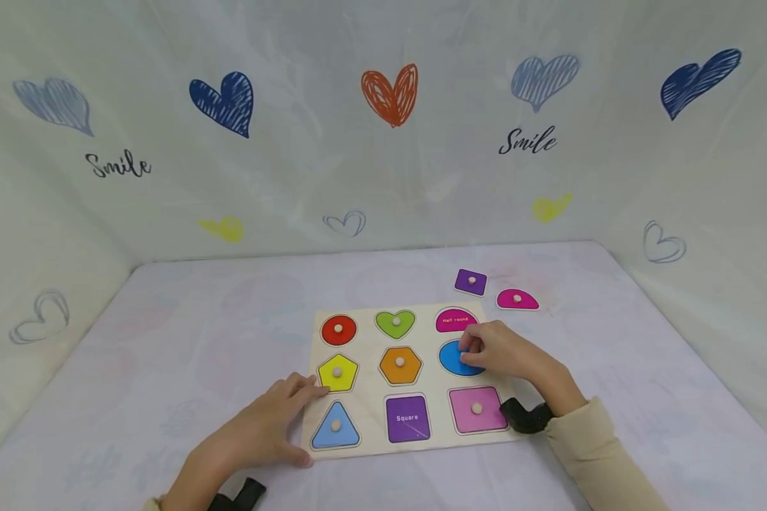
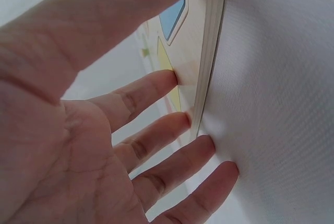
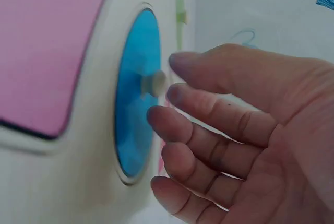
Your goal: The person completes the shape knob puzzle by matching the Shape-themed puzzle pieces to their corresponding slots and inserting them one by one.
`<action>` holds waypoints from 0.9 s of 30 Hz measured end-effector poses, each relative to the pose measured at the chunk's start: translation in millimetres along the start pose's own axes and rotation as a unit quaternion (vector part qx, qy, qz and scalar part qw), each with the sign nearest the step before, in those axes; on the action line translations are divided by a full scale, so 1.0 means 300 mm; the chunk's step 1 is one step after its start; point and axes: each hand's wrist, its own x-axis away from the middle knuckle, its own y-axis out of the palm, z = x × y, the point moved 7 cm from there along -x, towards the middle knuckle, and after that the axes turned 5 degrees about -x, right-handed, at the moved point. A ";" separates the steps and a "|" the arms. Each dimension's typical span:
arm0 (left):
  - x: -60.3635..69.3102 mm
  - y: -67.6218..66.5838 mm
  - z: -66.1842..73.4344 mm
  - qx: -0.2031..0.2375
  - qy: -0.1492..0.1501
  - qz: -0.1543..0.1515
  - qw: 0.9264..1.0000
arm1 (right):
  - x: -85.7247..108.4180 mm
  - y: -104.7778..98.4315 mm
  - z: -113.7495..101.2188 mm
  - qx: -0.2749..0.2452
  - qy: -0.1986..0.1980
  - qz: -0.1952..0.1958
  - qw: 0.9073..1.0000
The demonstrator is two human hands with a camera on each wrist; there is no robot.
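A wooden shape puzzle board (image 1: 371, 433) lies flat on the table. My right hand (image 1: 508, 349) is over its right side, beside the blue oval piece (image 1: 450, 358), which sits in the board. In the right wrist view, the thumb and bent fingers (image 3: 203, 104) are just apart from the oval's wooden knob (image 3: 159, 83), with nothing between them. At the board's left edge rests my left hand (image 1: 265, 419), fingers spread. Its index fingertip touches near the yellow pentagon (image 1: 337, 383), and its thumb is by the near left corner.
Behind the board lie a loose purple square (image 1: 465, 289) and a loose magenta half circle (image 1: 518, 305). Printed recesses read "Half round" (image 1: 454, 328) and "Square" (image 1: 408, 431). Knobbed red, green, orange, light-blue and pink pieces sit in the board. A white patterned wall (image 1: 281, 177) stands behind.
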 end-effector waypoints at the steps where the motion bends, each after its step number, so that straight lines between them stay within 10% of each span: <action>1: 0.000 0.002 0.000 0.001 0.000 -0.001 1.000 | 0.002 -0.011 0.003 -0.005 -0.002 0.004 1.000; 14: -0.001 0.000 0.001 -0.005 0.003 0.000 1.000 | -0.004 -0.188 0.090 -0.026 0.004 0.107 0.994; 27: 0.005 -0.003 0.004 0.000 0.003 -0.001 1.000 | -0.057 -0.293 0.233 -0.029 0.110 0.113 0.987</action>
